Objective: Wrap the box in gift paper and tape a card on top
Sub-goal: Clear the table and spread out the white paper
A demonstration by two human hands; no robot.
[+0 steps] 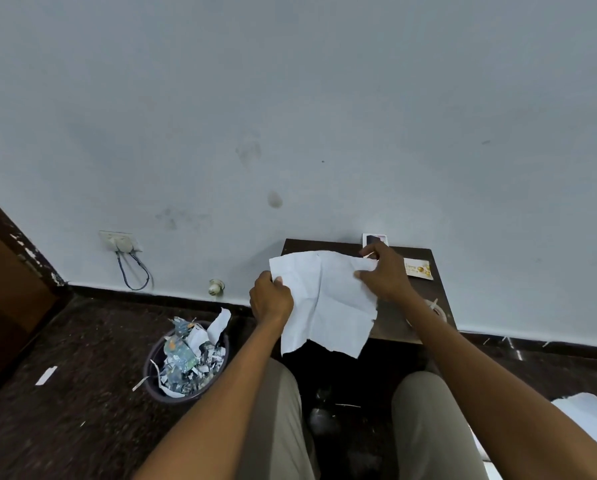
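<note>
Hands hold white paper (pixel 325 299) above table (pixel 425 306): left hand (pixel 271 299) grips left edge, right hand (pixel 382 275) pinches far right corner (card (pixel 418 269) lies right; box (pixel 375 240) far).

Bare room: wall socket (pixel 120 241), wastebasket (pixel 186 362)

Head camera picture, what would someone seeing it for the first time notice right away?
First, the creased white sheet of paper with torn edges, held up over the small dark wooden table: the left hand grips its left edge and the right hand pinches its upper right corner. Next, the round dark bin stuffed with torn paper scraps on the floor to the left. A small gold-printed card lies on the table beyond the right hand.
</note>
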